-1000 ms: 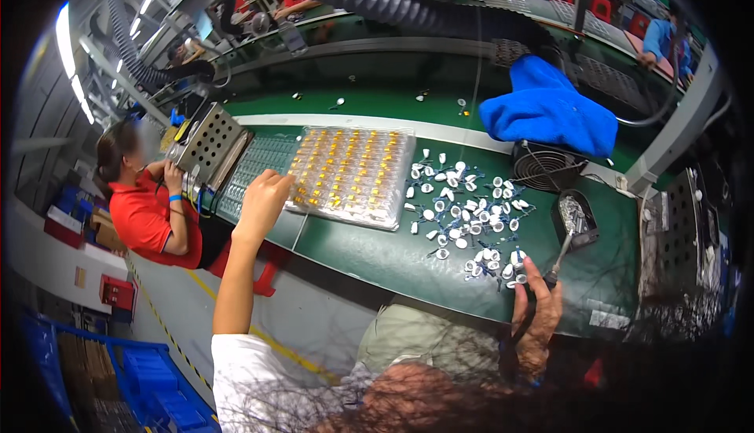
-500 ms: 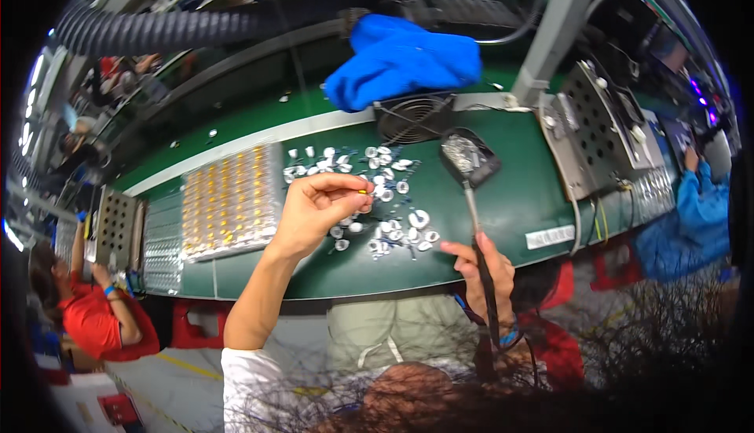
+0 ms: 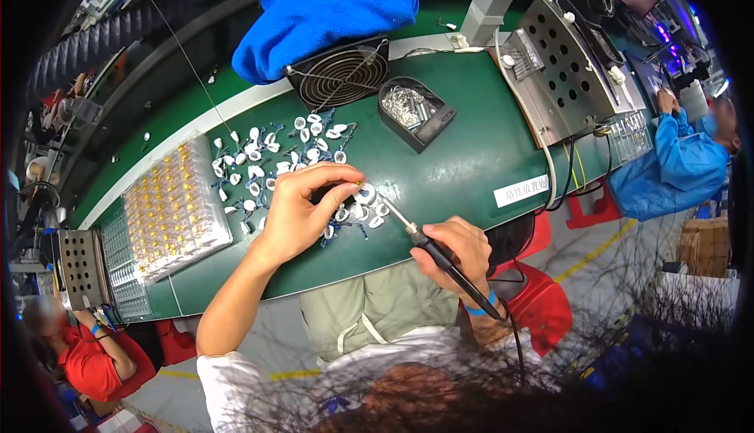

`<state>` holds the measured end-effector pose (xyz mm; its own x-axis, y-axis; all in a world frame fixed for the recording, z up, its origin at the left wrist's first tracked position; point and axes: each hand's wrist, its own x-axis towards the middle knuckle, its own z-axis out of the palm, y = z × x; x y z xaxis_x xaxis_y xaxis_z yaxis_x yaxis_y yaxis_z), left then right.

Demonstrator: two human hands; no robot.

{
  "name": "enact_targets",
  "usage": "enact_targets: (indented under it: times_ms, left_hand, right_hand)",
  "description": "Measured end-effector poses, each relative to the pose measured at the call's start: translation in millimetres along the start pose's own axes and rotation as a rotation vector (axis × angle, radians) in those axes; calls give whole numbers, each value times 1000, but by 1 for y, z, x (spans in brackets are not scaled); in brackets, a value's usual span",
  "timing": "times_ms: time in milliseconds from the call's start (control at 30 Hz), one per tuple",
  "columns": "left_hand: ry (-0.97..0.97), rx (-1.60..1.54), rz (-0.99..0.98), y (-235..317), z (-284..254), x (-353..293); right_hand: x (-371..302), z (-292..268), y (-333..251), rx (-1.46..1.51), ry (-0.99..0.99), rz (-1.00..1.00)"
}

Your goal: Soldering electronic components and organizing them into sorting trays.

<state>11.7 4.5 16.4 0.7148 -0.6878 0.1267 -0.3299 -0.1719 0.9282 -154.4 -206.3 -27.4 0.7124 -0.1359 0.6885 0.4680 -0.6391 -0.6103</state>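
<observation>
1. The left hand (image 3: 302, 209) pinches a small yellow part (image 3: 359, 184) between thumb and forefinger, above the green surface (image 3: 479, 166). A white cup-shaped piece (image 3: 364, 194) sits right at those fingertips; whether it is also held, I cannot tell.
2. The right hand (image 3: 455, 252) grasps a soldering iron (image 3: 446, 262) by its dark handle, its metal shaft angled toward the white cup-shaped piece. Whether the tip touches is unclear.
3. The yellow part looks light, stiff and easily dropped; its outer edges seem the best grip, fingertips well away from the tip.
4. The iron should feel rigid and fairly light, with a flexible cord trailing; only the handle suits holding, since the shaft may be hot.
5. The scattered white pieces (image 3: 254, 150) look light and smooth, their thin blue leads bendable and probably fragile; grasping their white bodies would spare the leads.
</observation>
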Motion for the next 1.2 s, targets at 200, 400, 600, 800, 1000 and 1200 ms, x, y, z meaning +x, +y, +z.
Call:
enact_targets:
  times_ms: [200, 400, 600, 800, 1000, 1200]
  left_hand:
    - [-11, 18, 20, 0, 2, -1]
    - [-19, -43, -41, -4, 4, 0]
    - [-22, -33, -30, -5, 4, -1]
    - [-8, -22, -37, -4, 5, 0]
    - [-7, -28, -47, -3, 5, 0]
    - [0, -22, -27, -4, 7, 0]
  right_hand:
    - [4, 4, 5, -35, -55, -88]
    - [5, 3, 4, -74, -89, -106]
    - [6, 3, 3, -90, -106, -122]
    - [6, 3, 2, -88, -115, -110]
    - [6, 3, 2, -93, -109, -113]
    - [5, 3, 2, -89, -113, -108]
